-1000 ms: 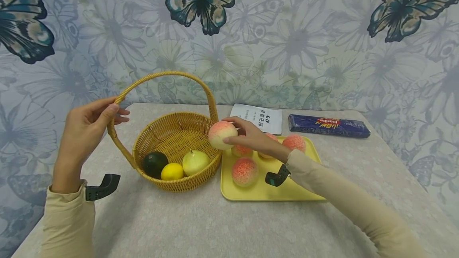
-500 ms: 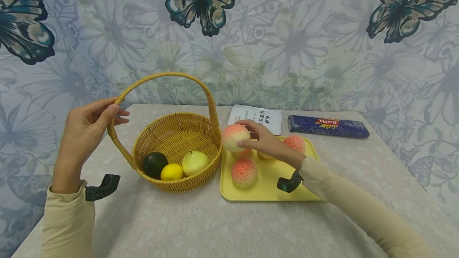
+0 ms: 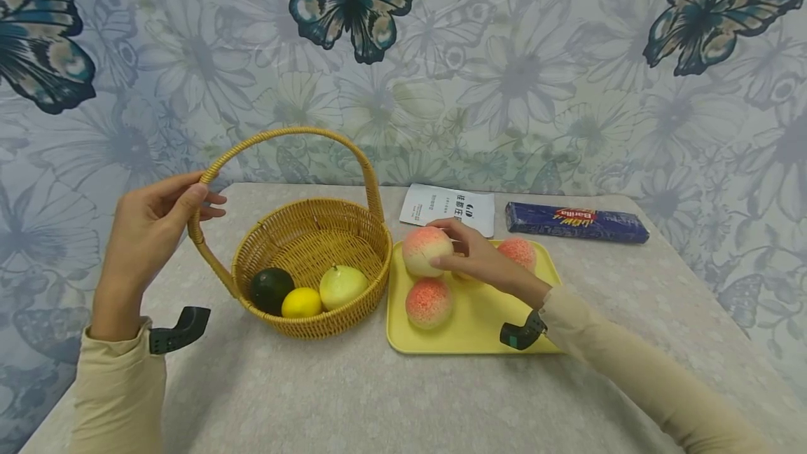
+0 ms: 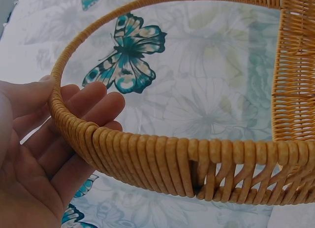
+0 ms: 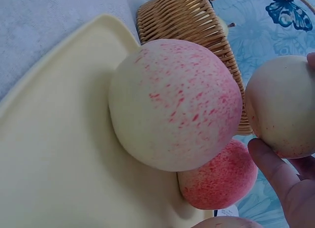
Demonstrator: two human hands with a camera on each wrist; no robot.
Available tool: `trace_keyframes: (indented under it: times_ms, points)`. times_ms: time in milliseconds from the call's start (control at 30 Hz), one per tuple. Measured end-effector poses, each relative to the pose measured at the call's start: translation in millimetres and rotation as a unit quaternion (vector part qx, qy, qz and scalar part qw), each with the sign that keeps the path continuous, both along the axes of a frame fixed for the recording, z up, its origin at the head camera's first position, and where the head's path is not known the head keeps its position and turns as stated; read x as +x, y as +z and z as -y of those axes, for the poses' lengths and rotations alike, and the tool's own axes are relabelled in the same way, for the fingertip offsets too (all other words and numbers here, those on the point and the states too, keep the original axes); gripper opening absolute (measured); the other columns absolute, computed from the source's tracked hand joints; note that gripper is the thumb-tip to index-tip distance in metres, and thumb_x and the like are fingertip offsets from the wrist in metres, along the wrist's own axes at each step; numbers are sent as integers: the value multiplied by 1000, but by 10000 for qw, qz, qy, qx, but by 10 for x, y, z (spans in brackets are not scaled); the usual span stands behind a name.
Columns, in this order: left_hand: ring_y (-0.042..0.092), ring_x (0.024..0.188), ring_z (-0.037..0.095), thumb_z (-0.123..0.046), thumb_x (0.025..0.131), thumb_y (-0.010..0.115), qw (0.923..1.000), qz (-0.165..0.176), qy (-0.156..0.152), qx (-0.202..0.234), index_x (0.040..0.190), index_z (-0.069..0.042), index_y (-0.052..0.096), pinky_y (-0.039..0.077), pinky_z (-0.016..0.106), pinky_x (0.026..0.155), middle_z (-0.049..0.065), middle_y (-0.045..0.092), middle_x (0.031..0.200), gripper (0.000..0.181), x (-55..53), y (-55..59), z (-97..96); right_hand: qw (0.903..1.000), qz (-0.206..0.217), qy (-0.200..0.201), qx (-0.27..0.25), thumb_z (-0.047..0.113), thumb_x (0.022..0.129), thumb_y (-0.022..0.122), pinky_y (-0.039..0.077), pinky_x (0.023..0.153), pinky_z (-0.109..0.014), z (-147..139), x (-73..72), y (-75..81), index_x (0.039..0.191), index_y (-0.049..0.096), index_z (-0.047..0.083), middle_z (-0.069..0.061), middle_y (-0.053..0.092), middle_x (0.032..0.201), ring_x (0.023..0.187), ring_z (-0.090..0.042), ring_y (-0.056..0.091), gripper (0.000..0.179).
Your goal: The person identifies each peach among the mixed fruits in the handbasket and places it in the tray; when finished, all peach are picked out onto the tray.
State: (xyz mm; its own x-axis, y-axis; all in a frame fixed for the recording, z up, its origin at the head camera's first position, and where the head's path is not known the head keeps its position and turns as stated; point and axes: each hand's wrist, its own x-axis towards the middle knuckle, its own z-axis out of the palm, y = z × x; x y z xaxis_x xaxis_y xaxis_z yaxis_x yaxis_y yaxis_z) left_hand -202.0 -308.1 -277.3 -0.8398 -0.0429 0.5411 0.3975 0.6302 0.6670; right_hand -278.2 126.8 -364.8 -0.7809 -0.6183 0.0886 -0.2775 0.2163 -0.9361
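Observation:
My left hand [image 3: 154, 219] pinches the side of the wicker basket's arched handle [image 3: 290, 133], thumb on one side and fingers behind. Inside the basket [image 3: 315, 328] lie a dark green avocado [image 3: 272, 291], a yellow lemon [image 3: 302, 303] and a pale green pear [image 3: 343, 286]. Over the back left of the yellow tray [image 3: 485, 342], my right hand [image 3: 476, 254] grips a pink and cream peach [image 3: 425, 251] between thumb and fingers. In front of it another peach [image 3: 429, 303] sits on the tray. A third peach [image 3: 518, 254] rests behind my wrist. Below the held one, the right wrist view shows a redder peach [image 5: 219, 176].
A white printed packet [image 3: 447, 207] lies behind the tray. To its right is a dark blue Barilla pack [image 3: 576, 223]. The basket's right rim stands close against the tray's left edge. Behind the table hangs a butterfly-patterned cloth [image 3: 504, 90].
My right hand has carried the peach rightward and down, from the basket's right rim to over the tray. The left hand and basket have stayed in place.

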Motion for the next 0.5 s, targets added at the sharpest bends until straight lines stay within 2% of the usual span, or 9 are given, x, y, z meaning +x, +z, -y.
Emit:
trace_keyframes:
  times_ms: [267, 500]
  points:
    - [67, 76, -5, -17, 98, 54, 10000, 10, 22, -15, 132, -2, 57, 50, 8, 68, -21, 66, 88, 37, 4, 4, -2, 10000, 66, -37, 26, 22, 90, 66, 44, 98, -42, -69, 46, -52, 136, 44, 20, -4, 52, 132, 124, -25, 52, 51]
    - [67, 76, -5, -15, 98, 54, 10000, -13, -20, 17, 131, -1, 56, 50, 8, 68, -21, 66, 88, 36, 0, -3, 4, 9996, 214, -185, -26, 25, 90, 67, 48, 93, -40, -152, 83, -89, 137, 43, 23, -5, 50, 134, 123, -27, 51, 53]
